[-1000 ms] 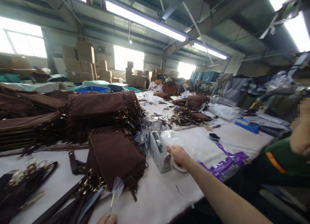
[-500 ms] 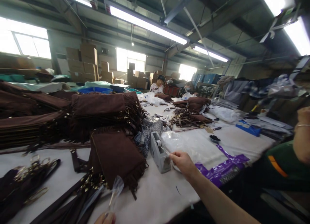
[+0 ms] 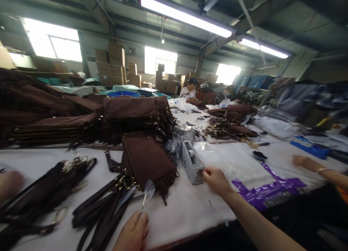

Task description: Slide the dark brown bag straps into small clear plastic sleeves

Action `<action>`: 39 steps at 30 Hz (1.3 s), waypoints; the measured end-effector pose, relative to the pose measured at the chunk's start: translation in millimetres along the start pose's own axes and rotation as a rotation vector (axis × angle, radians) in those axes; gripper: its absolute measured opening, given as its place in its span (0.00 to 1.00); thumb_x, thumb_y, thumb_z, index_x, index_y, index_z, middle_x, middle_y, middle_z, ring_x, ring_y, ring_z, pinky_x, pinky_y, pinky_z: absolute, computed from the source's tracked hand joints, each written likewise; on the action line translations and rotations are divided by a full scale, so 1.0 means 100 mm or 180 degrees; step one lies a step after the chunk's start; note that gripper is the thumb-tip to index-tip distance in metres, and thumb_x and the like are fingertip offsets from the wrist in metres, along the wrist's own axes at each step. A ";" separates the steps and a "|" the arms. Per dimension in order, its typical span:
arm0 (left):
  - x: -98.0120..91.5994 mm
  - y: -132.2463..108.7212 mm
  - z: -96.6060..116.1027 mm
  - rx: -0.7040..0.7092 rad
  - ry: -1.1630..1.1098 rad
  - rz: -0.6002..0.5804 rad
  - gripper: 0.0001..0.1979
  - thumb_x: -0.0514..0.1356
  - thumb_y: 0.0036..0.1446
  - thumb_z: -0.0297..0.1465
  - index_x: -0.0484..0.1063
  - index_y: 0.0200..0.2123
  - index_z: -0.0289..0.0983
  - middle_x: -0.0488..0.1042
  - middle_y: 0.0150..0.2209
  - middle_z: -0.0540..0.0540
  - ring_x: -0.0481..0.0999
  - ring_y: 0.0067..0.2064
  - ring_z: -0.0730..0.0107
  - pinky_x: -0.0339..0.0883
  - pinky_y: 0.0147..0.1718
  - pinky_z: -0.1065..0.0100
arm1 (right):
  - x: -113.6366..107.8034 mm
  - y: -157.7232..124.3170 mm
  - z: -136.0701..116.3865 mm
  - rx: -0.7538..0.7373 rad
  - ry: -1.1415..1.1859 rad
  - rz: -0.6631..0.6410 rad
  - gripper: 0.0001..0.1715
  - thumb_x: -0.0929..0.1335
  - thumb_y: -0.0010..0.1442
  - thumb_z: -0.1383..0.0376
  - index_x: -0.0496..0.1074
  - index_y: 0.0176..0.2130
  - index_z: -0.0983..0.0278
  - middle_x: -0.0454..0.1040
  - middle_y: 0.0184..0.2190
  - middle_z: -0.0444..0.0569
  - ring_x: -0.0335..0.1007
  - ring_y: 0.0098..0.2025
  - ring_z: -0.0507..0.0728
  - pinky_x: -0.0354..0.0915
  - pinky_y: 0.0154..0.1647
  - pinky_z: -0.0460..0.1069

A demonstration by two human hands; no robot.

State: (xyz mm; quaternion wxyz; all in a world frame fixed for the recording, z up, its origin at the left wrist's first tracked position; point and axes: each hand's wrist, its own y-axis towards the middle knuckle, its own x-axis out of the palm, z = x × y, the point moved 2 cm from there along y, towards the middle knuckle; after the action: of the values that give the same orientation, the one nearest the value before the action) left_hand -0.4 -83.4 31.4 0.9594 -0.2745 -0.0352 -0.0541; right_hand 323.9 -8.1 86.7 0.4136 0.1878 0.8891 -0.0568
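My left hand (image 3: 133,231) is closed at the bottom of the view, pinching a small clear plastic bag (image 3: 148,193) that sticks up from the fingertips with something thin and pale inside. My right hand (image 3: 217,180) is closed at the front end of a grey tape dispenser (image 3: 193,167), its thumb and finger pinching the clear tape at the cutting edge; the tape itself barely shows. Behind my left hand lies a brown fringed bag (image 3: 148,160). Dark straps (image 3: 106,211) with brass clasps spread beside it on the white tabletop (image 3: 174,222).
Stacked brown bags (image 3: 130,111) rise at the left and back. A purple plastic bag (image 3: 269,191), a small dark dish (image 3: 260,156) and a blue packet (image 3: 310,147) lie to the right. Another person's hand (image 3: 307,162) rests at right; a blurred hand (image 3: 11,185) shows far left.
The view has swung rightwards in the picture and tilted down, showing more of my left hand. My right hand stays at the dispenser. Other people's hands now reach over the table at both sides.
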 end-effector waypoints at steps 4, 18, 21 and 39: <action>0.02 0.02 -0.04 0.0320 0.0182 0.0095 0.16 0.49 0.55 0.47 0.55 0.27 0.42 0.51 0.17 0.60 0.47 0.17 0.80 0.41 0.16 0.75 | 0.08 -0.15 0.02 -0.0188 -0.0345 -0.0246 0.11 0.66 0.51 0.64 0.72 0.20 0.63 0.72 0.19 0.48 0.66 0.25 0.54 0.54 0.27 0.47; -0.08 -0.11 0.03 0.1319 0.3116 0.1027 0.11 0.43 0.61 0.26 0.63 0.32 0.40 0.73 0.26 0.46 0.73 0.28 0.65 0.53 0.25 0.65 | 1.23 -1.17 -1.29 -0.0664 0.1419 -0.2327 0.13 0.65 0.48 0.67 0.70 0.15 0.66 0.67 0.13 0.42 0.57 0.18 0.48 0.53 0.22 0.43; -0.09 -0.11 0.01 0.1252 0.3475 0.1058 0.13 0.42 0.59 0.21 0.65 0.35 0.38 0.75 0.29 0.44 0.76 0.30 0.64 0.56 0.26 0.66 | 1.38 -1.13 -1.27 -0.0481 0.1193 -0.2214 0.13 0.66 0.48 0.65 0.70 0.16 0.65 0.66 0.12 0.42 0.56 0.16 0.48 0.52 0.19 0.44; -0.18 -0.13 0.04 0.1486 0.2890 0.0873 0.13 0.43 0.64 0.30 0.64 0.32 0.37 0.73 0.26 0.43 0.71 0.28 0.64 0.56 0.27 0.64 | 1.29 -1.11 -1.19 -0.0160 0.1130 -0.2643 0.10 0.64 0.46 0.70 0.76 0.23 0.67 0.70 0.15 0.41 0.50 0.15 0.45 0.44 0.16 0.43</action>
State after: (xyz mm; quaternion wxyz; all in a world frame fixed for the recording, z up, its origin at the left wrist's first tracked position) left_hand -19.6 -91.2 39.8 0.9120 -0.0046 0.4090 -0.0323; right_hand 121.5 -43.0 60.5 0.2013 -0.1880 0.9474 -0.1631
